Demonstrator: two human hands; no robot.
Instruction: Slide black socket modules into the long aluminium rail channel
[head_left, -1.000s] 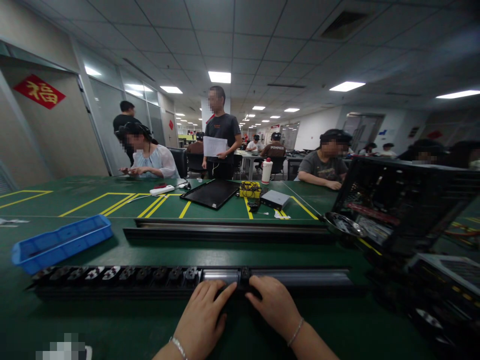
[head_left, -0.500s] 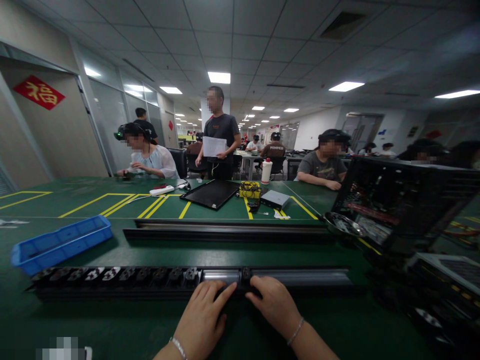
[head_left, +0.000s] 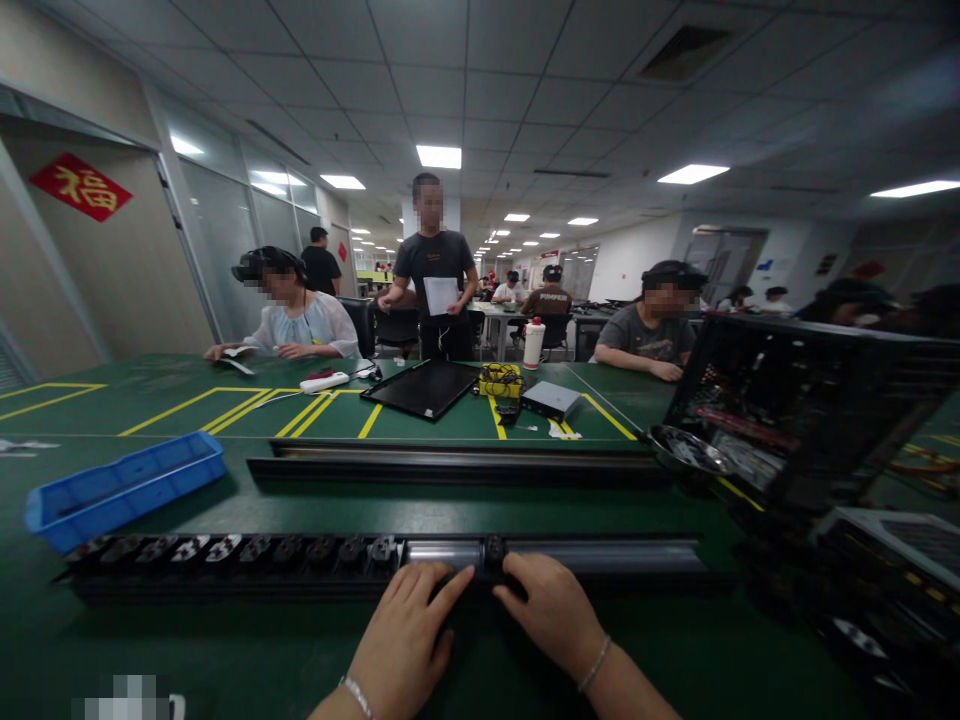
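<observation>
A long black metal channel (head_left: 615, 556) lies crosswise in front of me. Several black socket modules (head_left: 289, 550) fill its left part side by side. One more socket module (head_left: 493, 548) sits apart from that row, farther right, with bare shiny channel on both sides. My left hand (head_left: 405, 625) is closed over the channel's near wall, just right of the row, its fingertips on the rim. My right hand (head_left: 551, 605) is closed at the lone module, fingertips against its right side and the thumb at the near wall. The fingers partly hide where they touch.
Behind the channel lie long black rails (head_left: 450, 465). A blue tray (head_left: 127, 490) is at left, an open computer case (head_left: 810, 400) and a metal bowl (head_left: 686, 450) at right. Farther off are a black panel (head_left: 420, 388) and a grey box (head_left: 551, 399). People are across the table.
My hands and the lone module stay practically in place. Across the table, the standing person has turned toward me, and the seated person at left has moved their hands, now with a flat pale item.
</observation>
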